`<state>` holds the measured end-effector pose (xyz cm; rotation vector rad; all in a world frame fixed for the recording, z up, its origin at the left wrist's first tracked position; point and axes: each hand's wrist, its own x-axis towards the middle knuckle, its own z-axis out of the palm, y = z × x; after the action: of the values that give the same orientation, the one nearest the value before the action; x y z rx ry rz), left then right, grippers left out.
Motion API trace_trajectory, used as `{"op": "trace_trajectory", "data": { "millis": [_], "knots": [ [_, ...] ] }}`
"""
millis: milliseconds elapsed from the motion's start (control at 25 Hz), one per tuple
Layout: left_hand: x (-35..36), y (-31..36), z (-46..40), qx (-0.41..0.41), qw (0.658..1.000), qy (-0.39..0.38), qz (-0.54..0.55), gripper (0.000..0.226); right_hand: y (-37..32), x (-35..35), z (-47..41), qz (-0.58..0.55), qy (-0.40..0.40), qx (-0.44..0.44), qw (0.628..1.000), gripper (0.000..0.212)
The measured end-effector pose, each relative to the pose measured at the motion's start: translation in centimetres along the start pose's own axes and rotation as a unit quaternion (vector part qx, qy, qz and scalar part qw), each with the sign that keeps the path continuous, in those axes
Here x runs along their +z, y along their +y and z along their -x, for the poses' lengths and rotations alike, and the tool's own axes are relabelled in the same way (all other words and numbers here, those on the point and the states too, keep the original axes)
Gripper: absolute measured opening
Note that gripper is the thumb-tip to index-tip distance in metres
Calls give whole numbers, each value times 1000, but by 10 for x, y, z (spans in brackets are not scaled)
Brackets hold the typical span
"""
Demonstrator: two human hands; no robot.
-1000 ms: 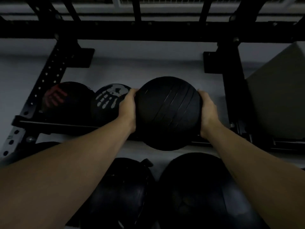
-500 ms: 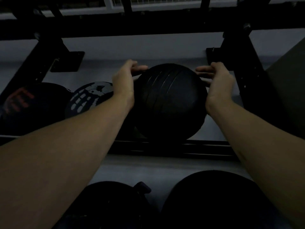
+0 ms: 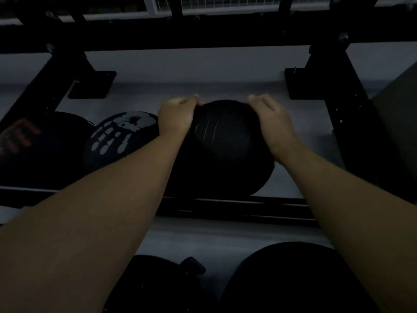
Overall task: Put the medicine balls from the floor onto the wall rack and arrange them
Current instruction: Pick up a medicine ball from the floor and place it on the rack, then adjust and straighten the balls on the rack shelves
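A black ribbed medicine ball [image 3: 225, 154] sits on the wall rack's shelf rail [image 3: 259, 207], at the middle of the shelf. My left hand [image 3: 176, 116] lies on its upper left side and my right hand [image 3: 270, 119] on its upper right. The fingers of both hands curl over the ball's far top. To its left on the same shelf rest a ball with a white handprint [image 3: 115, 136], touching it, and a ball with a red print [image 3: 33, 143].
Two more dark balls [image 3: 158, 285] [image 3: 293, 279] lie on the level below. Black rack uprights stand at the left [image 3: 61, 73] and right [image 3: 338, 98], with a crossbeam overhead. A grey block [image 3: 401, 123] fills the shelf's right end. The scene is very dim.
The ball has gone from held in front of the shelf to resting on the rail. My hands slid from its sides up to its top.
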<state>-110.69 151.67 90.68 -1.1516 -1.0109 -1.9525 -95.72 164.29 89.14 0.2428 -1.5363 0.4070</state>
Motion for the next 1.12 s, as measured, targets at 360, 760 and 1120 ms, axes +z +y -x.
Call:
{"op": "trace_trajectory", "data": {
  "millis": [360,760,1120],
  "knots": [
    [14,-43,41,11,990,-142,1,37,46,10,10,73,-89,52,992,49],
    [24,-76,56,46,977,-165,-127,49,81,15,23,115,-116,143,976,83],
    [17,-65,61,30,964,-209,-165,51,71,18,33,130,-121,114,977,63]
  ]
}}
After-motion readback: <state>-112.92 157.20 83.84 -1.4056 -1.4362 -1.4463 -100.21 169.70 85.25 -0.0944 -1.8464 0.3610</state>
